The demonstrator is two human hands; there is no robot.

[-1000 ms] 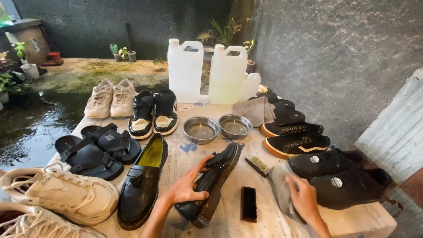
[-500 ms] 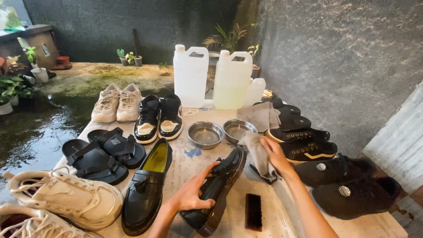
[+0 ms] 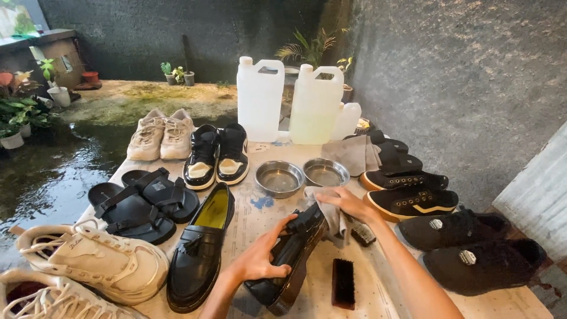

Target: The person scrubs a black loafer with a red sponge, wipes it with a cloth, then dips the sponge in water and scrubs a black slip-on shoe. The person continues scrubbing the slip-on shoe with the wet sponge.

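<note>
Black loafer [image 3: 289,260] tilted above the table [image 3: 248,218], gripped in left hand [image 3: 263,260], right hand [image 3: 348,204] pressing grey cloth [image 3: 331,212] at its heel, fingers closed, shoes around, wet courtyard beyond.

A glossy black leather loafer [image 3: 289,260], a soft grey cloth [image 3: 331,210], two shiny metal bowls [image 3: 279,177] and translucent plastic jugs [image 3: 260,97].

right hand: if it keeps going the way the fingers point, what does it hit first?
The right hand, holding a grey cloth, points left and slightly away, toward the toe of the black loafer. Beyond that, likely the nearer steel bowl; depth is unclear.
</note>
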